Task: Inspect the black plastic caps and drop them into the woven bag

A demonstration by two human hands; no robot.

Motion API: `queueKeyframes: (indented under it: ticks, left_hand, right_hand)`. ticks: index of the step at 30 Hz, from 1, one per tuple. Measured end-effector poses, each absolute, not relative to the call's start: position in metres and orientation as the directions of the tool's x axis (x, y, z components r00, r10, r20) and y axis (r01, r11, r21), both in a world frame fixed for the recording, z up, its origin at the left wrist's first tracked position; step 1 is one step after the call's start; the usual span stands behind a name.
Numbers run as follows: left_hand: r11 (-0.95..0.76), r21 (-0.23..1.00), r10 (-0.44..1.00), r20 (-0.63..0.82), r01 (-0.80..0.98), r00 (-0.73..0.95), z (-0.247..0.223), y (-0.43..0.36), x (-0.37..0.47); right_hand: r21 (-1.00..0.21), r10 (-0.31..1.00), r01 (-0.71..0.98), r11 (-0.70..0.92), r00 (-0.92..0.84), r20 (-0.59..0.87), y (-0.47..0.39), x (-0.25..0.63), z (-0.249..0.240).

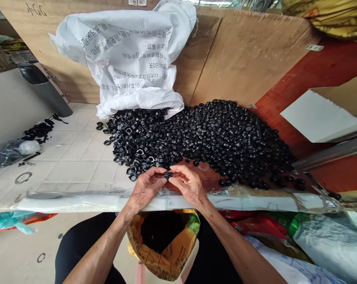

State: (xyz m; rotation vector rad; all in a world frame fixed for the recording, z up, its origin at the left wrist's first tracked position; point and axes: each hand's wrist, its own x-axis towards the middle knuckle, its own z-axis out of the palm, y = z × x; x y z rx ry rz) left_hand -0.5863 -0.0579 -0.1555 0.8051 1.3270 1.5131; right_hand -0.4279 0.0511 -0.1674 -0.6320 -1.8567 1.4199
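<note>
Between the fingertips of both hands is a small black plastic part, just above the front edge of the bench. My left hand pinches it from the left, and my right hand pinches it from the right. Fingers cover its ends, so I cannot tell whether it is one piece or two joined. Behind the hands, a heap of black ring-shaped parts spreads on the left. It merges into a larger heap of small black caps on the right.
A white woven sack leans on the wooden back board. Below the bench edge, an open yellow bag with dark contents stands between my legs. A grey bottle and a loose ring are at left.
</note>
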Motion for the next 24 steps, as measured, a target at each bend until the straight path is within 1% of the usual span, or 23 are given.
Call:
queueKeyframes:
  ticks: [7,10,14,17,19,21,24]
  left_hand:
    - [0.013,0.976,0.931,-0.092,-0.220,-0.354,-0.157,-0.060,-0.584]
    - [-0.005,0.976,0.943,-0.068,-0.218,-0.325,-0.161,-0.061,-0.584]
    - [-0.030,0.972,0.952,-0.043,-0.231,-0.303,-0.163,-0.062,-0.583]
    - [-0.037,0.969,0.948,-0.043,-0.245,-0.314,-0.164,-0.062,-0.582]
    - [-0.045,0.975,0.949,-0.026,-0.216,-0.315,-0.166,-0.063,-0.582]
    - [-0.048,0.987,0.950,-0.002,-0.151,-0.314,-0.169,-0.064,-0.583]
    - [-0.053,0.997,0.943,0.032,-0.055,-0.332,-0.174,-0.064,-0.584]
  right_hand:
    - [-0.941,0.740,-0.015,0.339,-0.613,0.276,0.049,-0.430,-0.167]
    - [-0.934,0.747,0.010,0.357,-0.604,0.279,0.047,-0.431,-0.168]
    - [-0.903,0.719,0.087,0.421,-0.639,0.274,0.045,-0.428,-0.166]
    - [-0.910,0.685,0.058,0.411,-0.678,0.267,0.046,-0.424,-0.165]
    - [-0.910,0.661,0.048,0.411,-0.703,0.262,0.048,-0.422,-0.165]
    - [-0.874,0.644,0.102,0.476,-0.717,0.267,0.050,-0.422,-0.164]
    - [-0.759,0.635,0.203,0.619,-0.698,0.331,0.050,-0.426,-0.161]
